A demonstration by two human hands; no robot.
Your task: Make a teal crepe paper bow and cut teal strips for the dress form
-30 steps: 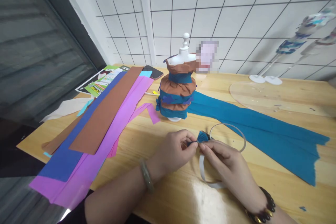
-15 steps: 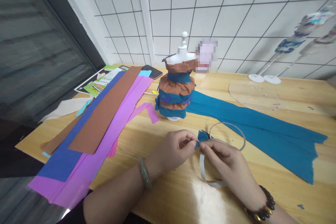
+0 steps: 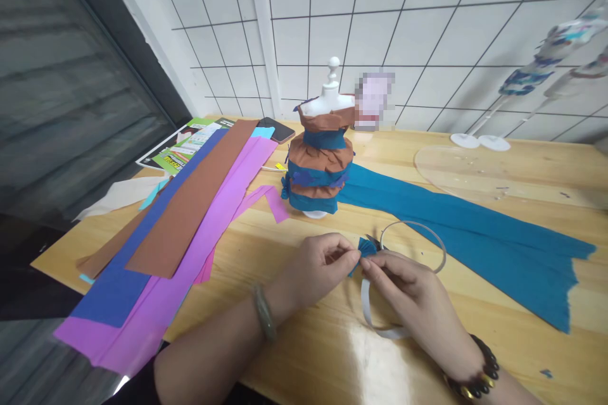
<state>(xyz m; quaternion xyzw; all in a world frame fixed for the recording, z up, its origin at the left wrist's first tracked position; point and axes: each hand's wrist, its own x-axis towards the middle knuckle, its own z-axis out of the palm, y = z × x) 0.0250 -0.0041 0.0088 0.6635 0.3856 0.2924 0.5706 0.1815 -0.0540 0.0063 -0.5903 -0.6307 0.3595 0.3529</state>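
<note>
Above the table, a small gathered teal crepe paper bow [image 3: 365, 247] is between my two hands. My left hand [image 3: 327, 262], bangle at its wrist, pinches the left side at the middle of the bow. From the right, my right hand [image 3: 403, 278] pinches it between thumb and forefinger. A white strip [image 3: 367, 310] curves below my right hand, and a thin pale loop [image 3: 439, 240] shows behind it; whether they are one piece is hidden. Dark pointed tips [image 3: 373, 242] poke out beside the bow. Just beyond stands a dress form [image 3: 320, 158] wrapped in brown and teal crepe paper.
Brown, blue and purple crepe paper sheets [image 3: 190, 209] lie piled at the left over leaflets. A phone [image 3: 278, 128] rests behind them. Long teal crepe paper [image 3: 456, 228] stretches right from the form. A clear disc [image 3: 456, 171] and two more dress forms [image 3: 527, 79] are farther right.
The left fingertips have shifted slightly against the bow; a thin white bit seen between the hands earlier is now covered. Both hands stay in nearly the same place.
</note>
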